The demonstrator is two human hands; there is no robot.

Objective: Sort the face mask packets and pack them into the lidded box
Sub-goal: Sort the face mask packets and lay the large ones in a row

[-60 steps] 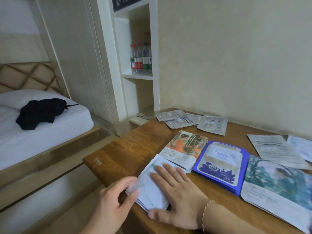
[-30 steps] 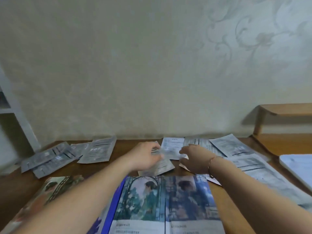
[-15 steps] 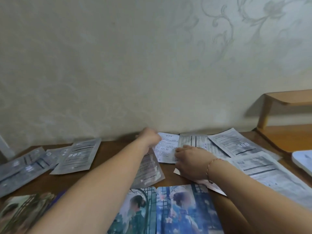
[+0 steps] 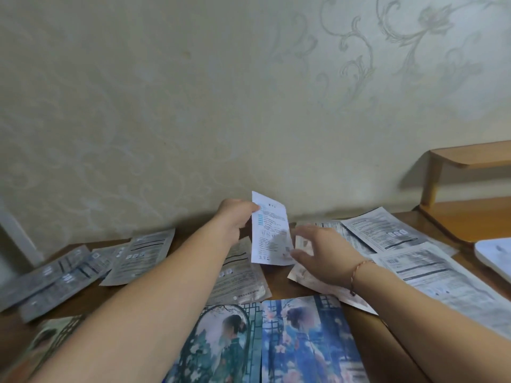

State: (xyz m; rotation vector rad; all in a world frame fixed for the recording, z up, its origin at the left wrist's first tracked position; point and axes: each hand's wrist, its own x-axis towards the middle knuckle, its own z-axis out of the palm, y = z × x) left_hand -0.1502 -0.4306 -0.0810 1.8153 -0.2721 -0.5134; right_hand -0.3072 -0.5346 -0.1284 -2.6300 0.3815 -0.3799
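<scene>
**White packet lifted for sorting**

The left hand [image 4: 235, 217] pinches 1 white packet [image 4: 269, 233] by its upper edge and holds it upright above the table [image 4: 279, 283], near the wall; the right hand [image 4: 320, 252] is open, fingers spread just beside the lower corner. It is best to support that corner, then lay it on similar packets; 2 picture packets [image 4: 304, 338] lie in front; the box is not clearly seen.

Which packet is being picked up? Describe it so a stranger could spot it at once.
Start at the wooden table against the wall. Above its middle, the left hand pinches a white packet by its top edge. It alone stands upright, off the table; its neighbours lie flat.
</scene>
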